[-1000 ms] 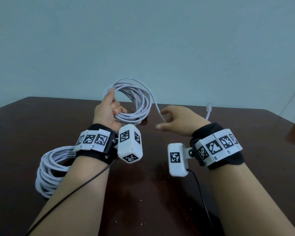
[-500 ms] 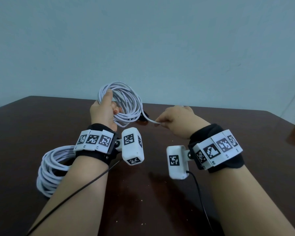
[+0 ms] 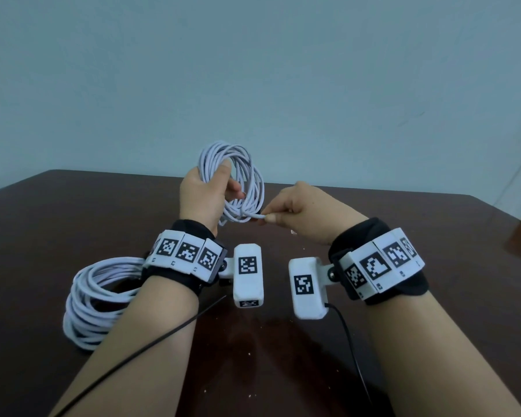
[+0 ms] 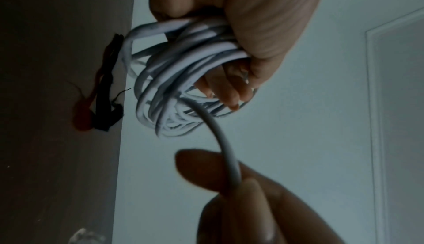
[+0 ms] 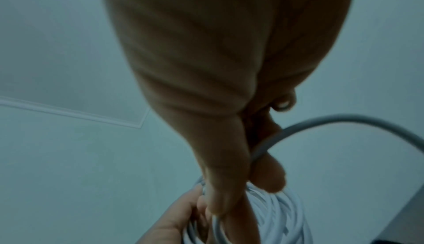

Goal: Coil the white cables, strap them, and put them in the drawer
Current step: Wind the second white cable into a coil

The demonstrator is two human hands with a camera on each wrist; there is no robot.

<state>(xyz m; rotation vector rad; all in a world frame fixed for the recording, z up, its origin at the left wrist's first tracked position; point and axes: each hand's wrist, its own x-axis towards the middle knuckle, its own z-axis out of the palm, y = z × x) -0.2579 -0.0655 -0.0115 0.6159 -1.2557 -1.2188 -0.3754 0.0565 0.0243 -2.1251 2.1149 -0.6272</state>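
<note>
The right hand [image 3: 298, 212], a second ago open and apart from the coil [image 3: 238, 182] with the loose white tail slack, now pinches that tail just beside the left hand's [image 3: 205, 197] grip, drawn short.

second cable coil [image 3: 94, 299] partly behind the left forearm; cable end perhaps inside right hand [image 3: 301, 212]

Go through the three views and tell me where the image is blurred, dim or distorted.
Head view: evenly lit and sharp on the held coil and both hands, with wide-angle bending at the table edges. Left wrist view: dim, coil fairly clear, the right hand close and out of focus. Right wrist view: darkest, the right hand and loose cable end smeared.
</note>
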